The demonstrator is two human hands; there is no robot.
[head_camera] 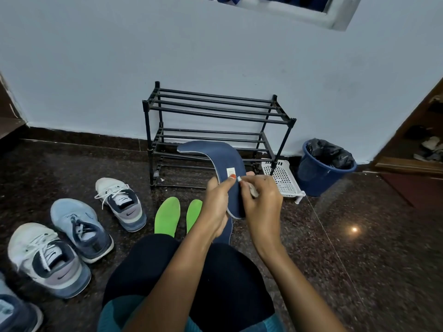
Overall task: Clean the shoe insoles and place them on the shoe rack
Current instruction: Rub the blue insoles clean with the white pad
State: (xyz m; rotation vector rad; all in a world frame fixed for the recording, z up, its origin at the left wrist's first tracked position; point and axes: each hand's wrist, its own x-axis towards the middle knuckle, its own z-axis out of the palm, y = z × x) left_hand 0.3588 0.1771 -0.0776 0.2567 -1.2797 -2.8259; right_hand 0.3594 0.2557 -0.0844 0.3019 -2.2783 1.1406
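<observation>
A blue insole [219, 159] with a small white label is held upright in front of me, its toe end bent over to the left. My left hand [217, 207] grips its heel part, thumb on the label. My right hand [261, 202] holds a small white tool [253, 189] whose tip touches the insole's edge beside the label. A second blue insole [226, 232] lies on the floor under my hands, mostly hidden. Two green insoles [167, 216] [193, 213] lie side by side on the floor. The black shoe rack [215, 109] stands against the wall beyond them.
Sneakers stand on the dark granite floor at left [122, 202] [81, 228] [45, 259], another at the bottom-left corner [14, 312]. A white perforated tray [284, 179] and a blue lined bin [322, 167] sit right of the rack. A wooden door frame [412, 130] is far right. My knees fill the bottom centre.
</observation>
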